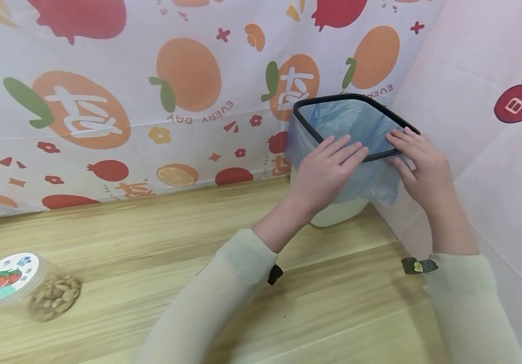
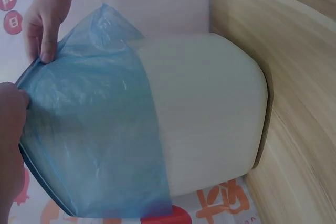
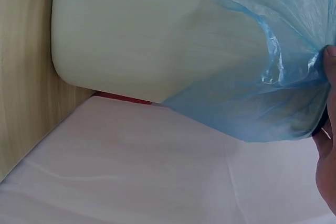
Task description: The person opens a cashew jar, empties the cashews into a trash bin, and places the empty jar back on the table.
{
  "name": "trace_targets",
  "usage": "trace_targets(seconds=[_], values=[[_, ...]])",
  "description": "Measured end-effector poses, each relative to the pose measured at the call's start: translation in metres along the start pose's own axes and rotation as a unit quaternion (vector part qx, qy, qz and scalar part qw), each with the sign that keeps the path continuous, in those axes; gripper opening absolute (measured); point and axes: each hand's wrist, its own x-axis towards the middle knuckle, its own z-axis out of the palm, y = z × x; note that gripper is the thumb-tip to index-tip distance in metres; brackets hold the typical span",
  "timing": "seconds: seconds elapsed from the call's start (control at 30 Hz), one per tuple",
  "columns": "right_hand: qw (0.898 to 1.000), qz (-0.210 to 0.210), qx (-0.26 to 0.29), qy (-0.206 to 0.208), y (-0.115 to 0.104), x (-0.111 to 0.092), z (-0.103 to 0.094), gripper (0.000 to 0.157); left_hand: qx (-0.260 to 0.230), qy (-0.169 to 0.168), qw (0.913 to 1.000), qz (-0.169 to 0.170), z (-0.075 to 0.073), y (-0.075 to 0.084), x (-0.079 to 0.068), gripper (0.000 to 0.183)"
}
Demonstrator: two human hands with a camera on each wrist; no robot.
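- Left hand (image 1: 326, 174), right hand (image 1: 429, 169): two
- Sleeves (image 1: 212, 285): two
- Bin (image 1: 340, 213): one
- Bag (image 1: 372, 179): one
- Rim (image 1: 308, 126): one
- Jar (image 1: 26, 299): one
- Lid (image 1: 6, 278): one
- Nuts (image 1: 57, 297): many, overlapping, too small to count
- Table (image 1: 174, 242): one

In the head view, the left hand (image 1: 326, 174) covers part of the trash bin (image 1: 338, 213), its own thumb is out of sight, and the bin's floor is hidden within the blue bin liner (image 1: 351, 121). The right hand (image 1: 426, 167) is cropped by the right-wrist view's right edge. Small print on the jar lid (image 1: 6, 278) is unreadable.
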Motion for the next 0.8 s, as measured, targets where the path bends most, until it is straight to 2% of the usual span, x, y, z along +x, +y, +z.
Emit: trace_targets(seconds=[0.2,0.43,0.8], values=[[0.999,-0.018,-0.023,0.02,-0.012,0.0,0.004,0.046,-0.004,0.019,0.9998,0.006,-0.004,-0.008,-0.009,0.035],[0.999,-0.032,-0.025,0.032,-0.024,0.001,0.009,0.045,-0.007,0.034,0.9994,0.004,-0.011,-0.015,-0.018,0.035],[0.999,-0.019,-0.027,0.04,-0.044,-0.003,0.013,0.042,-0.014,0.067,0.9977,0.001,-0.018,-0.017,-0.033,0.033]])
